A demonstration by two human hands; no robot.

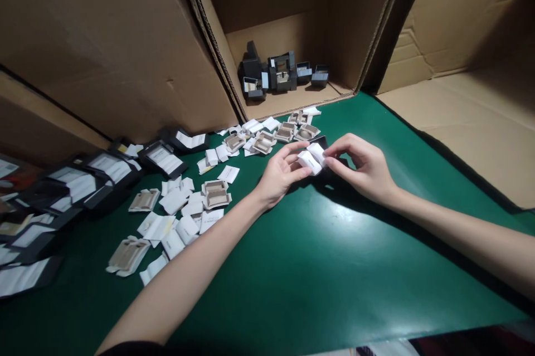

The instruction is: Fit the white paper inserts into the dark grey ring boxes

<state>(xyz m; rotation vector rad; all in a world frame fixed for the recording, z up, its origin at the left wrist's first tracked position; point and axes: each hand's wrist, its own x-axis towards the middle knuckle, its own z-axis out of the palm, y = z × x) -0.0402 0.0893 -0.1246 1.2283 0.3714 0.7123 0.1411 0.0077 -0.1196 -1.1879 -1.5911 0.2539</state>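
Both of my hands meet over the green table (317, 267) and pinch one small folded white paper piece (312, 157). My left hand (279, 173) grips its left end between thumb and fingers. My right hand (363, 166) pinches its right end with curled fingers. A small dark box part (321, 141) lies just behind the paper, partly hidden by my fingers.
Several white paper slips and beige tray inserts (215, 194) are scattered left of my hands. Flat black boxes (97, 173) line the far left. An open cardboard carton (288, 27) at the back holds several small black boxes (281, 72). More cardboard (472, 105) lies right.
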